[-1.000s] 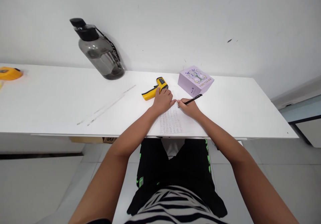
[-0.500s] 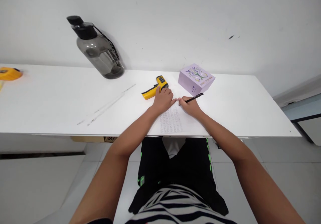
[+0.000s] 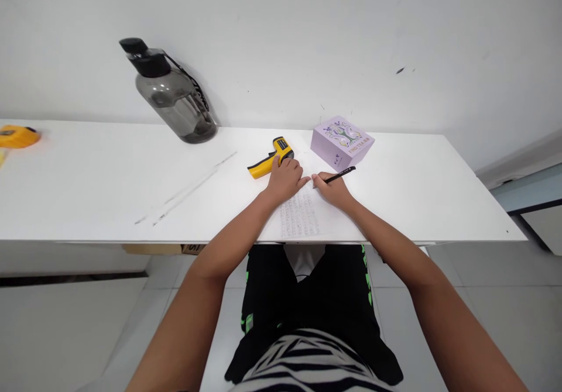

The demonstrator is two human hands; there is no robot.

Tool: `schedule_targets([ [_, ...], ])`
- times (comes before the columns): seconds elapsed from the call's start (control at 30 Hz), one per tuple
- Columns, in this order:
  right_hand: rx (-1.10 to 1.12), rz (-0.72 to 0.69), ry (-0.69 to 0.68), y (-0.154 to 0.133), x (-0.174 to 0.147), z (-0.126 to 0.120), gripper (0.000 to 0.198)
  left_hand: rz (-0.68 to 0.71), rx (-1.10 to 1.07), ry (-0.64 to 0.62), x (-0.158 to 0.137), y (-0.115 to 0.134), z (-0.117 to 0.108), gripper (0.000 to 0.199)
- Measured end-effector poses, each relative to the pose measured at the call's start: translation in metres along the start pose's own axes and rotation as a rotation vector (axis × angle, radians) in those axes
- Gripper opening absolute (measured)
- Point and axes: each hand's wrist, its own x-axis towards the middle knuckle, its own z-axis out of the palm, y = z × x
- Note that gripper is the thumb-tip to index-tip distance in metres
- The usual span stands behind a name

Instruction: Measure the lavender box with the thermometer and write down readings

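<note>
A black pen is gripped in my right hand, its tip down on a sheet of paper. Rows of handwriting cover the left part of the sheet. My left hand lies flat across the paper's upper left, fingers stretched out and thumb pointing toward the right hand. Just beyond the left fingers lies a yellow and black infrared thermometer gun; the fingertips overlap its edge, and I cannot tell whether they touch it. Behind my right hand sits a lilac tea box.
On the white table, a grey water bottle with a black lid stands against the wall at back left. A yellow-orange object is at the far left. The table's front edge runs close to my lap.
The whole view has shifted slightly, so things appear a little lower. Both hands stay nearly in place, the pen still on the paper.
</note>
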Motion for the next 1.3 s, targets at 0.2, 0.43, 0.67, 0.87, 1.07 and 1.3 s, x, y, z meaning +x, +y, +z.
schedule_targets([
  [0.2, -0.06, 0.001, 0.005, 0.001, 0.0, 0.0, 0.04, -0.002, -0.005, -0.01, 0.0, 0.001, -0.001, 0.035],
  [0.43, -0.061, -0.021, -0.03, 0.006, 0.002, 0.001, 0.038, -0.002, -0.008, -0.005, 0.0, 0.001, 0.0, 0.036],
  [0.67, -0.028, -0.02, -0.061, 0.004, 0.003, 0.001, 0.036, -0.011, -0.015, -0.007, 0.001, 0.001, -0.001, 0.035],
  [0.87, -0.029, -0.013, -0.068, 0.001, 0.001, 0.0, 0.036, -0.011, -0.004, -0.008, 0.0, 0.0, 0.0, 0.033],
  [1.07, 0.138, 0.056, -0.121, 0.002, 0.005, -0.01, 0.043, -0.009, -0.047, -0.014, -0.001, -0.002, -0.007, 0.028],
  [1.3, 0.006, -0.032, 0.08, 0.01, 0.008, -0.016, 0.048, -0.017, -0.091, 0.025, 0.002, -0.011, -0.005, 0.024],
])
